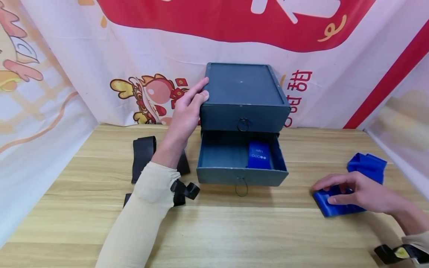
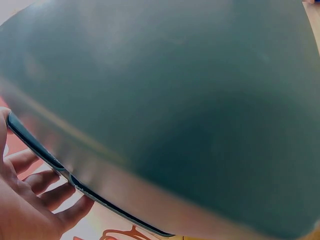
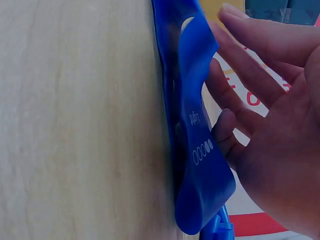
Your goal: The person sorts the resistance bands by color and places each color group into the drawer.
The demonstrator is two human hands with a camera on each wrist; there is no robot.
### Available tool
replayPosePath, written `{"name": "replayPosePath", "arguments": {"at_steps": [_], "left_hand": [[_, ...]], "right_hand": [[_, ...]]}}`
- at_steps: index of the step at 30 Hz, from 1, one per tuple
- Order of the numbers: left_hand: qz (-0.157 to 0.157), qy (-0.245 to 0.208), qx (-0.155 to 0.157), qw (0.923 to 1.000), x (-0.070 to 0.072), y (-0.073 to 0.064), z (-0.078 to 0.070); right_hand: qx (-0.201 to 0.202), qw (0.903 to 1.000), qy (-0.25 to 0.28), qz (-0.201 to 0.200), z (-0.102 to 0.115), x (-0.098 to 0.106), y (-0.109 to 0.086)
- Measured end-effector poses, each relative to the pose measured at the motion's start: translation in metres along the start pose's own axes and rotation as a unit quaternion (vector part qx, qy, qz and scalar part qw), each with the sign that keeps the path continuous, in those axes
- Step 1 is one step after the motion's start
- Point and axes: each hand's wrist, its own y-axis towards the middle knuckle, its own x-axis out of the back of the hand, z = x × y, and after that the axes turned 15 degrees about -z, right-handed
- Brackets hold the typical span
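A dark blue-green two-drawer box [image 1: 241, 85] stands at the back of the table, its lower drawer [image 1: 214, 175] pulled out. Inside that drawer, toward the right, lies a blue resistance band [image 1: 259, 158] printed "Light". My left hand [image 1: 188, 111] rests against the box's upper left edge, fingers fairly straight; the left wrist view shows its fingertips along the edge. At the right, my right hand [image 1: 358, 191] is over another blue resistance band [image 1: 326, 206]. Its relaxed fingers reach the band [image 3: 200, 140], also marked "Light", without a visible pinch.
More blue band material [image 1: 368, 167] lies bunched behind the right hand. Black bands [image 1: 143, 156] lie on the wooden table [image 1: 228, 230] at the left, partly hidden by the left forearm. A printed cloth [image 1: 161, 48] hangs close behind the box.
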Motion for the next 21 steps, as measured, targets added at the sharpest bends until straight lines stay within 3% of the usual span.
{"name": "replayPosePath", "arguments": {"at_steps": [13, 21], "left_hand": [[0.003, 0.004, -0.004, 1.0, -0.001, -0.001, 0.001], [0.001, 0.004, -0.006, 1.0, 0.0, 0.0, -0.001]], "right_hand": [[0.003, 0.9983, -0.05, 0.03, -0.006, -0.004, 0.002], [0.018, 0.9968, -0.073, 0.026, -0.003, -0.011, 0.007]]}}
